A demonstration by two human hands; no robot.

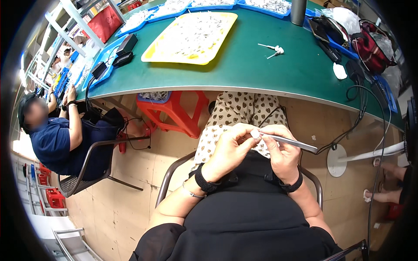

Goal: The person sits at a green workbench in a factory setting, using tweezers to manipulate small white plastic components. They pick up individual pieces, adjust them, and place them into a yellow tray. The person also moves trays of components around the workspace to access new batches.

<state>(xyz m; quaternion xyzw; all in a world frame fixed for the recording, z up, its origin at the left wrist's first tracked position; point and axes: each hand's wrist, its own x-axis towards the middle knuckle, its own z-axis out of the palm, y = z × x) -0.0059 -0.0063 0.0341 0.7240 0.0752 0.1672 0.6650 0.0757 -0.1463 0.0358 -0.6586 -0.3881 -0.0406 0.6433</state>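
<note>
Left hand (pixel 230 150): closed narrow, thumb against forefinger, around a small white piece (pixel 255 133); probably pinched near the tips to leave most of its face uncovered.
Right hand (pixel 283 158): curled around a slim grey metal tool (pixel 300 145); apparently gripped near the front end for fine control, with the rear end sticking out past the knuckles. Exact kind of tool: cannot tell.
White piece: between both hands, just above the lap (pixel 235 106); likely held low and close for steadiness and a clear look down.
Green table (pixel 248 65): just beyond the knees, near enough for reaching.
Yellow tray (pixel 191 60): on the table, heaped with small white parts, presumably walled to stop spilling.
Loose white parts (pixel 276 51): lying on the table to the right, well apart from the tray.
Red stool (pixel 177 106): partly under the table edge, bearing a blue tray (pixel 153 102); seemingly used as extra shelf space.
</note>
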